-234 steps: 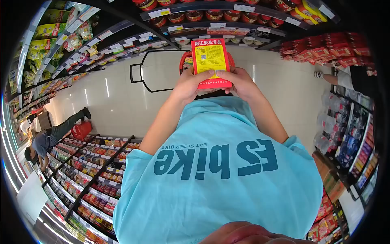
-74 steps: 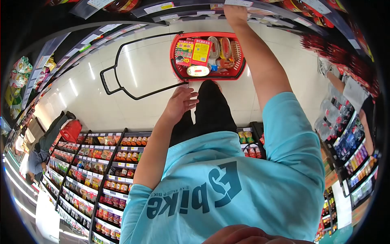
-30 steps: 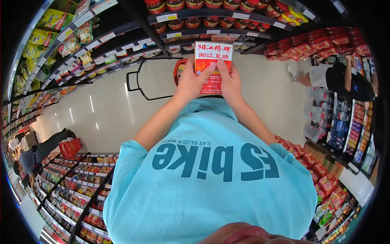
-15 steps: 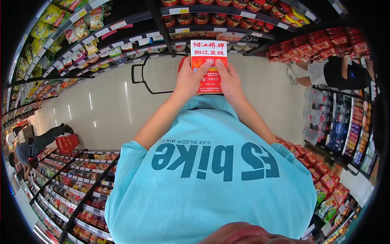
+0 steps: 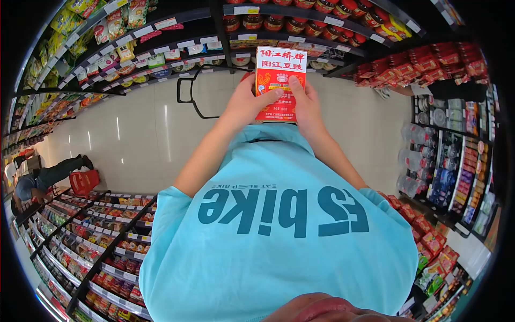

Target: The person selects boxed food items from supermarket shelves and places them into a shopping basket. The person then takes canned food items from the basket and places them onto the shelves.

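I hold a red and white box of fermented black beans (image 5: 280, 102) upright in front of my chest, its printed face toward me. My left hand (image 5: 253, 99) grips the box's left edge, with the thumb lying across the front. On the other side, my right hand (image 5: 304, 102) clasps the right edge, its thumb pressed on the printed face. The fingers behind the box are hidden. Just past my left hand, a black looped handle (image 5: 185, 91) shows over the floor; what it belongs to is mostly covered by my hands and the box.
Shelves with jars (image 5: 273, 22) and bagged goods (image 5: 107, 32) stand ahead. Behind me on the left is another shelf (image 5: 96, 236). A bent-over person (image 5: 32, 188) is beside a red basket (image 5: 84, 182) at the far left. Bottled drinks (image 5: 418, 158) stand on the right.
The box and both hands have shifted slightly right in view, and the right thumb has slid a little. The person at the right is now mostly hidden behind the red packages.
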### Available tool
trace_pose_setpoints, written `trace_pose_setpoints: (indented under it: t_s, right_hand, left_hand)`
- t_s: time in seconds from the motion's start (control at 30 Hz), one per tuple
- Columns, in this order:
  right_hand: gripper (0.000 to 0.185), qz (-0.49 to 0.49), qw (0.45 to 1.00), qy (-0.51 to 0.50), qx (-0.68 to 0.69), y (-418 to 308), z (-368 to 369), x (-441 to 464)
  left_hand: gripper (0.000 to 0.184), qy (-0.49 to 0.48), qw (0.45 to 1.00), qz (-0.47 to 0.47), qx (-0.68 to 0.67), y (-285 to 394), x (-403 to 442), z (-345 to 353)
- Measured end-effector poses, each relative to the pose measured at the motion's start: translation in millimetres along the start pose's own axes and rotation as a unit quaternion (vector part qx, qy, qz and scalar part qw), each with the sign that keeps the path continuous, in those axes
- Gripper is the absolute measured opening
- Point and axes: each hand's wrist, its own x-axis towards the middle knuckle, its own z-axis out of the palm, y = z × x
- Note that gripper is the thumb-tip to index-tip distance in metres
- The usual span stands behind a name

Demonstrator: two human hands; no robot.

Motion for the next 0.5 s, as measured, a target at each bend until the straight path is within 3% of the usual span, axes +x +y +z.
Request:
trace_pose_setpoints:
  t_s: [0.07,0.17,0.5]
  right_hand:
    - [0.036,0.000,1.000,-0.017,0.023,1.2,-2.2,-2.0]
    - [0.036,0.005,0.998,-0.054,0.019,-5.2,2.3,-8.8]
    - [0.041,0.041,0.990,-0.136,-0.002,-15.0,-3.3,-8.4]
  left_hand:
    - [0.053,-0.020,0.999,-0.013,0.030,10.2,-4.3,-3.0]
    - [0.055,-0.012,0.999,0.003,-0.051,15.0,-8.9,-6.9]
    - [0.053,-0.008,0.999,0.032,0.012,12.1,-8.0,-14.5]
